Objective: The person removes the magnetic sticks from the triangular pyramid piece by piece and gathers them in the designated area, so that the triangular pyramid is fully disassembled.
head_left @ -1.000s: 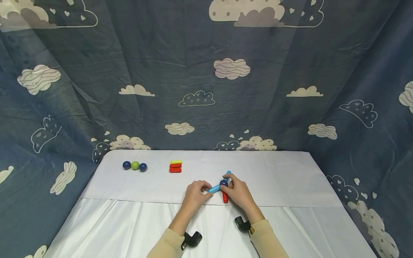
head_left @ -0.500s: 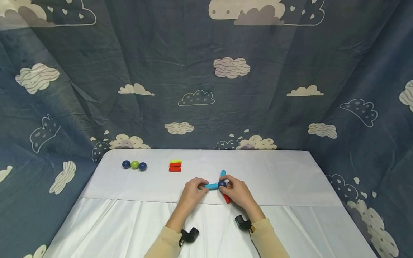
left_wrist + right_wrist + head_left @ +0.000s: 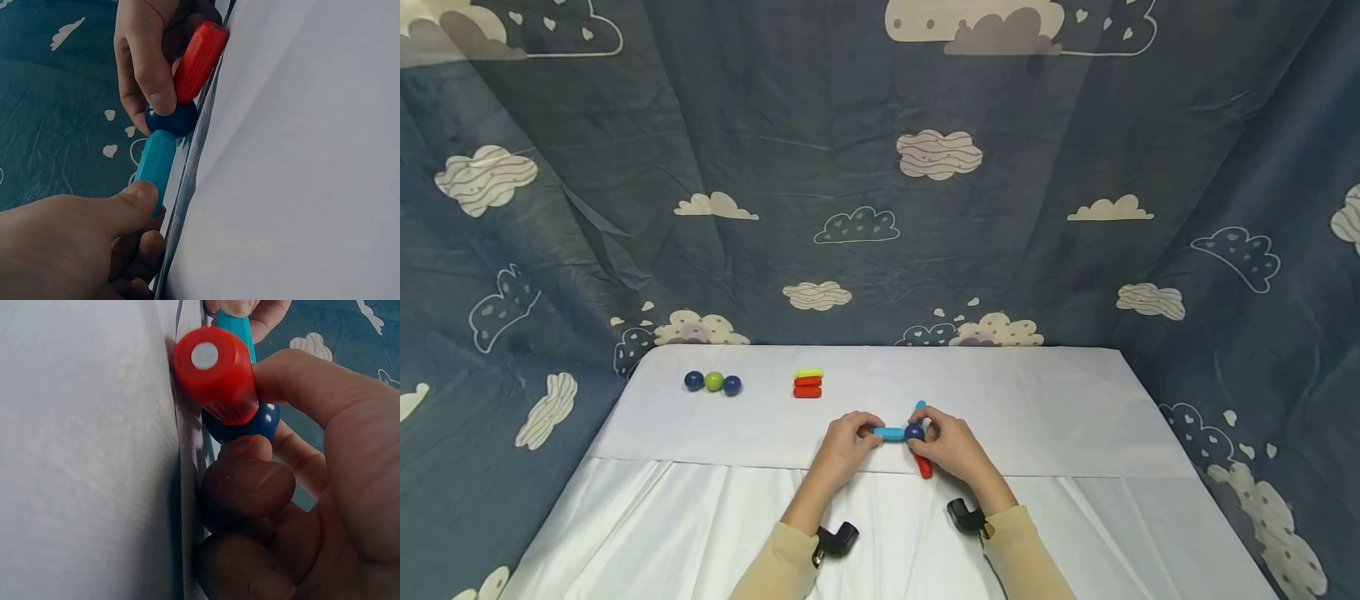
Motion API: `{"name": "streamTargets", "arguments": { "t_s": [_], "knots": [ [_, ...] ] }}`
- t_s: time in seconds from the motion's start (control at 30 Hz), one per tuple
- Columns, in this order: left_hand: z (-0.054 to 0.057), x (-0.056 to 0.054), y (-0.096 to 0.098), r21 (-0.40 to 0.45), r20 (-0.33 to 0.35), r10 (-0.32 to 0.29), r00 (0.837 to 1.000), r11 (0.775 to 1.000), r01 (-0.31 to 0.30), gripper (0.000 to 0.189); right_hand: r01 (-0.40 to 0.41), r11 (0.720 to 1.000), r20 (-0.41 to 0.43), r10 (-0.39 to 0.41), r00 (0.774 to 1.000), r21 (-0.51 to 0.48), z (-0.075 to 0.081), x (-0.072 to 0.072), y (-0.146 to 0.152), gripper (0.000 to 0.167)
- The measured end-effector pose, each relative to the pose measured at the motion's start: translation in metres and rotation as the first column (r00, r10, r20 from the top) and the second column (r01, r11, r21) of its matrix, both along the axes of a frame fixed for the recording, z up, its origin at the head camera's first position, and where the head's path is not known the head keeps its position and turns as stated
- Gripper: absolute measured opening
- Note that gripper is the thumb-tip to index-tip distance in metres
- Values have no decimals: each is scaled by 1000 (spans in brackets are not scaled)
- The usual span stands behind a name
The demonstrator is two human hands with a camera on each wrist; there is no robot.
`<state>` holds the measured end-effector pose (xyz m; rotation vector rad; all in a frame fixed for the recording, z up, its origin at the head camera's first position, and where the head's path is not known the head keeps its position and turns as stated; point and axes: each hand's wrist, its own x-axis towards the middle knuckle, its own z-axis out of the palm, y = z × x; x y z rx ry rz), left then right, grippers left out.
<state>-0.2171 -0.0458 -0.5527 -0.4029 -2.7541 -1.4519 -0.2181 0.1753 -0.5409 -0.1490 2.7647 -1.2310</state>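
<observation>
we have both hands at work over the white tabletop (image 3: 1030,408), and a dark blue ball (image 3: 914,432) sits right between them! the left hand (image 3: 839,450) is closed down to a pinch, thumb against fingers, and what it has is a light blue rod (image 3: 890,434), taken by the outer end. we follow that rod across, and its other end meets the ball. over on the other side, the right hand (image 3: 953,444) has the ball itself, thumb and fingers drawn in to the ball's own width; from the left wrist we see the thumb lying right on it. a red rod (image 3: 924,467) juts from the ball toward the near edge, and from the right wrist we catch a pale round spot on its free end. a second light blue rod (image 3: 921,405) peeks out beyond the right hand; fingers cover its inner end, so we cannot tell how it meets the ball. up at the far left, we spot a row: a navy ball (image 3: 694,381), a green ball (image 3: 714,381), another navy ball (image 3: 732,386). to their right, a yellow-green rod (image 3: 809,372) lies alongside two short red rods (image 3: 807,392).
</observation>
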Motion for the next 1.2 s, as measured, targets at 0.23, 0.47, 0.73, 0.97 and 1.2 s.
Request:
{"name": "streamTargets", "arguments": {
  "t_s": [0.23, 0.47, 0.73, 0.97, 1.2],
  "knots": [
    [-1, 0, -4, 38, 20, -18, 1000, 999, 17, 13, 4, 1000, 4, -4, 1000, -7, 1, 0, 0, 28],
    [0, -1, -4, 114, 35, -9, 999, 993, 4, 13, 12, 1000, 11, -12, 1000, 6, 2, -2, 0, 28],
    [5, -4, -13, 161, 52, 87, 995, 982, -94, 15, 21, 1000, 17, -21, 1000, 5, 2, 0, -2, 29],
    [11, -13, -40, 191, 73, 242, 967, 949, -252, 15, 26, 1000, 39, -27, 999, 9, 2, -1, -2, 31],
    [16, -17, -70, 183, 80, 354, 932, 914, -363, 14, 27, 1000, 36, -27, 999, 9, 2, 0, -2, 31]
  ]
}}
